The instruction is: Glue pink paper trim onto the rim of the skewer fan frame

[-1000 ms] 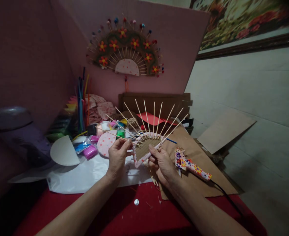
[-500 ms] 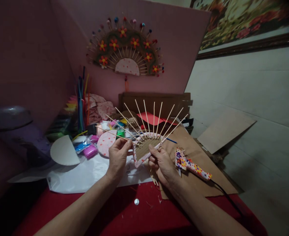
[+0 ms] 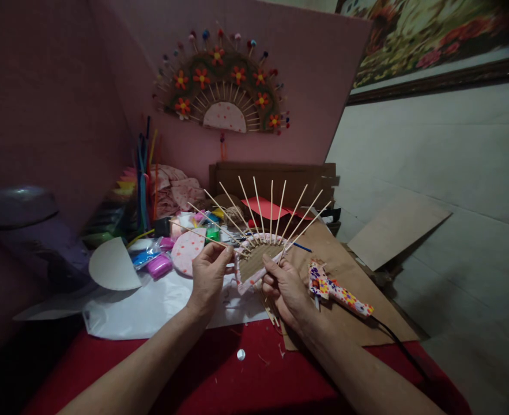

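Note:
Between my hands is a half-round cardboard fan base edged with pink dotted fabric, its brown face toward me. Thin wooden sticks spread out from its curved edge. My left hand pinches the lowest stick on the left, close to where it meets the base. My right hand grips the right corner of the base, thumb on the front; its other fingers are partly hidden behind. Just right of it lies a glue gun wrapped in flowered fabric, with a black cord.
A brown cardboard sheet and a white plastic sheet lie on the red tablecloth. Left are a pink dotted half-circle, a white half-circle and clay packets. A finished fan hangs on the pink board behind.

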